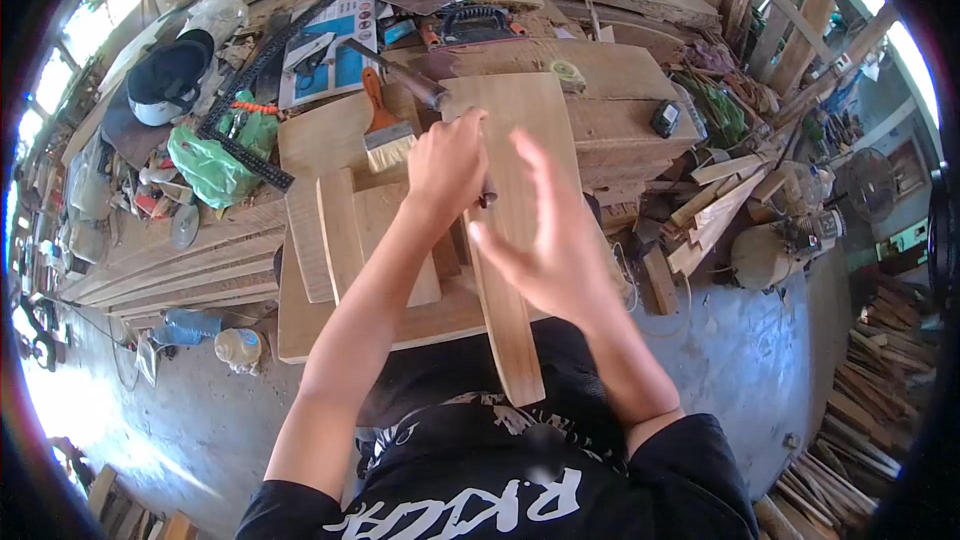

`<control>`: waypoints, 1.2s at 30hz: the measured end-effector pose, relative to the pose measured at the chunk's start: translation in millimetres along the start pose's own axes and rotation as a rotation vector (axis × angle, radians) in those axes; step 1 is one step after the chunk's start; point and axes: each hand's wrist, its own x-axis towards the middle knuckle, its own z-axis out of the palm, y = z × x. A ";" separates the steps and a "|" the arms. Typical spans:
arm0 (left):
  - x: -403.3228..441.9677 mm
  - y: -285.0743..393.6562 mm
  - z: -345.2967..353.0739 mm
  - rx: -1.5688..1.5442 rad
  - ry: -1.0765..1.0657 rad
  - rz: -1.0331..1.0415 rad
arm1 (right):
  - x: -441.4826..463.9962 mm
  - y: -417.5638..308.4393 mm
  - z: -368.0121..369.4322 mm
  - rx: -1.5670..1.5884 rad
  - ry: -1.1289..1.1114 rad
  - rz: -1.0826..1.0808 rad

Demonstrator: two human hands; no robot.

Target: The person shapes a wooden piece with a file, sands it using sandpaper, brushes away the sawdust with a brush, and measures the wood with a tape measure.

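Observation:
My left hand (447,162) is closed around a dark tool (424,90), whose long shaft points up and left and whose other end shows below the fist. Just right of it, my right hand (555,258) is spread, its fingers apart over a wooden board (530,130). A narrow wooden piece (507,325) runs from between the hands toward my body. Left of my left hand, a paintbrush (382,125) with an orange handle lies on the wood. Flat wooden pieces (340,230) lie under and beside my left forearm.
Beyond the boards are a clamp-like black tool (480,25), a tape roll (567,76) and a small black device (665,118). To the left are a green plastic bag (215,162), a cap (170,75) and a black square ruler (245,155). Scrap wood (720,215) juts out at right.

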 end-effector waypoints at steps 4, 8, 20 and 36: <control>10.0 -4.0 4.0 -0.008 0.075 -0.022 | 18.0 -49.1 -58.3 0.688 0.146 -0.111; 9.1 -6.4 7.4 0.035 0.104 -0.019 | 51.7 -73.6 -87.4 0.845 0.070 -0.364; 5.1 -7.6 4.2 -0.024 0.057 -0.133 | 130.0 -80.1 -89.3 0.911 -0.237 -0.497; 4.8 -10.3 7.1 -0.108 0.037 -0.151 | 184.3 -82.3 -67.9 0.945 -0.389 -0.553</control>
